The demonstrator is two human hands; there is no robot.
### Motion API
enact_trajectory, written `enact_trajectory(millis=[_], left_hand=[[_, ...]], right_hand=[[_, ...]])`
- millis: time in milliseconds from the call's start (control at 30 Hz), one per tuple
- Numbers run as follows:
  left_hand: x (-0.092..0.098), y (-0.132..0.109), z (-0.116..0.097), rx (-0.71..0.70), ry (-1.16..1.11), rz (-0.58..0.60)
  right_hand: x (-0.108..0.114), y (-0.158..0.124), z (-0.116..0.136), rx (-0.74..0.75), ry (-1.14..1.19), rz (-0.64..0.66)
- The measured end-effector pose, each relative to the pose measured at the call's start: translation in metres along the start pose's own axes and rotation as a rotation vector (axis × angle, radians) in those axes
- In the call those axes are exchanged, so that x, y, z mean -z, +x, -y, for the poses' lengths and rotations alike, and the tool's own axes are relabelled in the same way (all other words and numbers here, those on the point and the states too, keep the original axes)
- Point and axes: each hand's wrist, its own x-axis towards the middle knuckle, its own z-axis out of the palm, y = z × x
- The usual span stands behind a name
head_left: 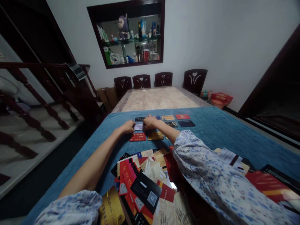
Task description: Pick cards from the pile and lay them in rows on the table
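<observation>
Both my arms reach forward over a blue cloth on the table. My left hand and my right hand meet over a pale pink card, fingers curled onto its edges. The card lies in rows of cards laid flat: a red card and a yellow card sit just in front of my hands, with a dark card behind. Further right lie an orange card, a red card and two dark cards.
A loose heap of several cards lies close to me, spreading right under my sleeve. Beyond the cloth is bare marble tabletop, with chairs at the far end. A wooden stair railing runs on the left; a wall niche holds bottles.
</observation>
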Motion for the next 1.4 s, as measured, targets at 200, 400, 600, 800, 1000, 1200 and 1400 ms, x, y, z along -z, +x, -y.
enact_trajectory(millis=[200, 400, 600, 800, 1000, 1200, 1400], left_hand=[[0.003, 0.003, -0.002, 0.011, 0.03, 0.042], [0.001, 0.006, -0.002, 0.063, 0.054, 0.054], [-0.002, 0.007, -0.002, 0.068, 0.06, 0.038], [-0.003, 0.005, -0.004, 0.083, 0.059, 0.01], [-0.003, -0.004, -0.004, 0.089, 0.018, -0.043], [0.001, -0.016, -0.013, 0.112, 0.056, -0.091], [0.011, -0.032, -0.046, 0.06, 0.088, -0.155]], right_hand=[[0.0, 0.001, 0.0, -0.009, -0.005, 0.019], [-0.003, 0.006, 0.004, -0.041, -0.01, 0.016], [-0.005, 0.008, 0.008, -0.048, -0.007, -0.002], [-0.003, 0.005, 0.008, -0.029, -0.018, -0.011], [0.001, -0.008, -0.001, 0.038, -0.062, -0.054], [0.014, -0.035, -0.015, 0.076, -0.127, -0.141], [0.02, -0.074, -0.035, 0.05, -0.121, -0.187]])
